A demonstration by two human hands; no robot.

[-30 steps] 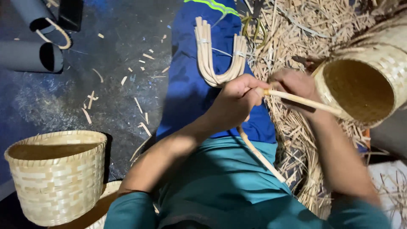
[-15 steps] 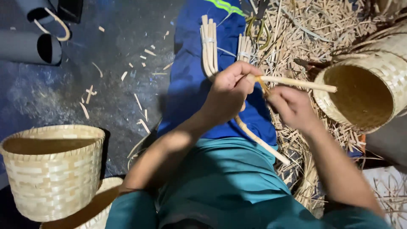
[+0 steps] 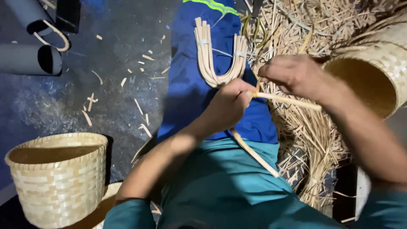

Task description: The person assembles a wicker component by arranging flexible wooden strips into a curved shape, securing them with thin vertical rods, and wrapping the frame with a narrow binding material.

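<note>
My left hand (image 3: 229, 106) is closed around a pale cane strip (image 3: 288, 101) that sticks out to the right and also trails down over my teal lap (image 3: 254, 154). My right hand (image 3: 292, 74) hovers just above that strip, fingers curled and pinching a thin sliver near the left hand. A bundle of bent U-shaped cane pieces (image 3: 218, 57) lies on my blue trouser leg (image 3: 190, 93), just beyond the left hand.
A finished woven basket (image 3: 57, 178) stands at the lower left on the dark floor, with another rim beneath it. A second woven basket (image 3: 373, 72) lies on its side at the right, amid a heap of straw shavings (image 3: 309, 140). Dark tubes (image 3: 29, 59) lie at upper left.
The right hand has lifted from below the strip to above it and moved up toward the sideways basket. The left hand kept its grip and shifted slightly right.
</note>
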